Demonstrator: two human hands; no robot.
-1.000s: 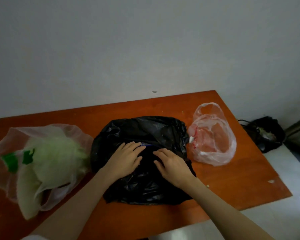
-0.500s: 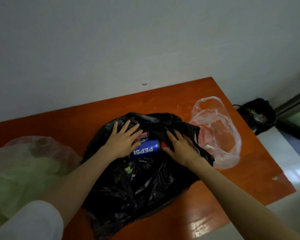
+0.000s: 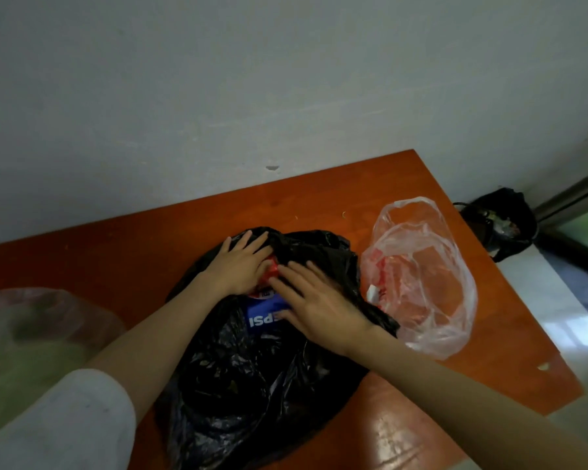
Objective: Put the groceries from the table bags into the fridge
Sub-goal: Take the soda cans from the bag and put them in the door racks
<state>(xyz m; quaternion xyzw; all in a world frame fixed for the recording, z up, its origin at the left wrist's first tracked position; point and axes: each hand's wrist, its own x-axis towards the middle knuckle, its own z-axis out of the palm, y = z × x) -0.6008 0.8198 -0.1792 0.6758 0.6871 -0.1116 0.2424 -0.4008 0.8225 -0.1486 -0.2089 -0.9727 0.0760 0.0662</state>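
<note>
With the blue Pepsi can (image 3: 263, 313) lying in the black bag (image 3: 252, 385) under the flat, open right hand (image 3: 314, 307), and the open left hand (image 3: 240, 266) holding nothing, she should probably pull the bag wide first.

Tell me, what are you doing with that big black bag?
A person is unpacking groceries at an orange table. Both hands are in the mouth of the black plastic bag: the left hand rests by a red-topped item, and the right hand lies over a blue Pepsi can. Nothing has been lifted out yet. A nearly empty clear bag lies to the right, and a clear bag with something green sits to the left.
</note>
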